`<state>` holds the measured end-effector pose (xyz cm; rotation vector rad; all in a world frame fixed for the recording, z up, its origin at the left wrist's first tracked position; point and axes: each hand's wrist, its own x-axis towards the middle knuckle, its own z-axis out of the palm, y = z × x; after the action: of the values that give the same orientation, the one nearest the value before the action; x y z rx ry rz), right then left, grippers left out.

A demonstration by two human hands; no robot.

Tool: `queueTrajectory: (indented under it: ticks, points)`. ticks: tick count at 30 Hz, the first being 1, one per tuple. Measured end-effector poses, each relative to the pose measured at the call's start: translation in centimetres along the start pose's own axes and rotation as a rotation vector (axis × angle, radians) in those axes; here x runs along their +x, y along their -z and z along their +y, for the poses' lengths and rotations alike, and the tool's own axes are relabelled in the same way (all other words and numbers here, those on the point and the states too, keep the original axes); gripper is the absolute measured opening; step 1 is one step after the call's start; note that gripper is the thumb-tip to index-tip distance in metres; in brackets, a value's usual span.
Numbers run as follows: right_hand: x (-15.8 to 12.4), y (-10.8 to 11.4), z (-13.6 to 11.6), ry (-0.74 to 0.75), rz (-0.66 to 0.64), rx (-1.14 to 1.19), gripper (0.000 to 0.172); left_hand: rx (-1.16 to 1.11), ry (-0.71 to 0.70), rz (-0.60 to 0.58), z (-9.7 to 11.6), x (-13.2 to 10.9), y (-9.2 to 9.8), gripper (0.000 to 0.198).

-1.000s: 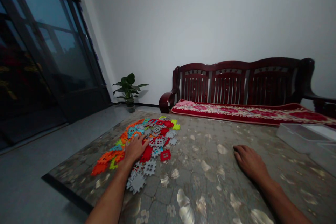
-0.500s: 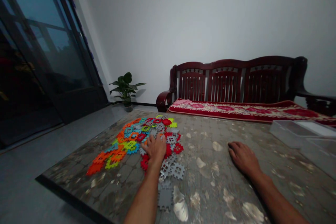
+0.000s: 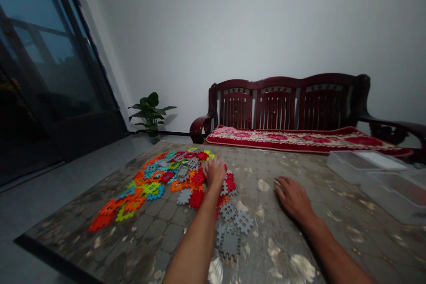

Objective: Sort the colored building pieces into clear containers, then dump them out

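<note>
My left hand (image 3: 214,174) lies over the right side of a loose pile of interlocking plastic tiles, its fingers spread and touching the pieces. Around it are red tiles (image 3: 197,198), an orange tile (image 3: 179,185) and grey tiles (image 3: 184,196). Nearer to me, grey square tiles (image 3: 229,243) lie by my left forearm. Orange tiles (image 3: 109,206) and lime green ones trail off toward the left. On the table to the right of the pile rests my right hand (image 3: 293,197), fingers loosely stretched with nothing in them.
Clear plastic boxes (image 3: 396,191) stand at the table's right side. The patterned tabletop (image 3: 140,248) ends in a dark edge at the left. Behind it is a wooden bench (image 3: 273,106) with a red patterned cover (image 3: 299,140). A potted plant (image 3: 151,113) stands by the wall.
My left hand has moved right across the pile, and some tiles near it have shifted right, opening a gap at the left. The whole view has swung slightly; my right hand still rests on the table.
</note>
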<state>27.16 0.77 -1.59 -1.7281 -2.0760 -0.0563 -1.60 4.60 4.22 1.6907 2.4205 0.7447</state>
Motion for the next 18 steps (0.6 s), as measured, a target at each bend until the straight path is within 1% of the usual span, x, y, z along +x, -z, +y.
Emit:
queueTrajectory:
  ticks: [2,3,5,6,8,10,11,13,15,18]
  points:
    - [-0.5,0.2,-2.0,0.089,0.014,0.125,0.046,0.023,-0.056,-0.058,-2.2,0.9,1.7,0.049]
    - [-1.0,0.4,-3.4,0.157,-0.014,0.198,0.050,0.039,-0.086,-0.093,-3.5,1.1,2.5,0.047]
    - [-2.1,0.7,-6.9,0.311,-0.126,0.311,0.065,0.085,-0.125,-0.150,-6.4,1.3,4.0,0.045]
    - [-2.7,0.9,-8.8,0.389,-0.192,0.357,0.074,0.113,-0.128,-0.158,-7.7,1.1,4.5,0.047]
    - [-3.9,1.1,-11.9,0.535,-0.317,0.426,0.089,0.167,-0.136,-0.181,-9.9,0.6,5.0,0.053]
    - [-4.7,1.0,-13.8,0.631,-0.398,0.453,0.098,0.203,-0.158,-0.212,-11.3,-0.2,4.8,0.055]
    - [-5.0,1.0,-14.2,0.645,-0.426,0.450,0.098,0.216,-0.175,-0.223,-11.6,-0.7,4.5,0.054]
    - [-5.3,0.9,-14.4,0.608,-0.446,0.427,0.093,0.237,-0.213,-0.230,-11.7,-1.6,3.7,0.053]
    - [-5.1,0.9,-14.0,0.534,-0.419,0.402,0.084,0.259,-0.245,-0.210,-11.3,-2.6,2.8,0.052]
    - [-4.7,1.1,-13.3,0.433,-0.337,0.365,0.067,0.286,-0.309,-0.144,-9.9,-4.2,1.7,0.050]
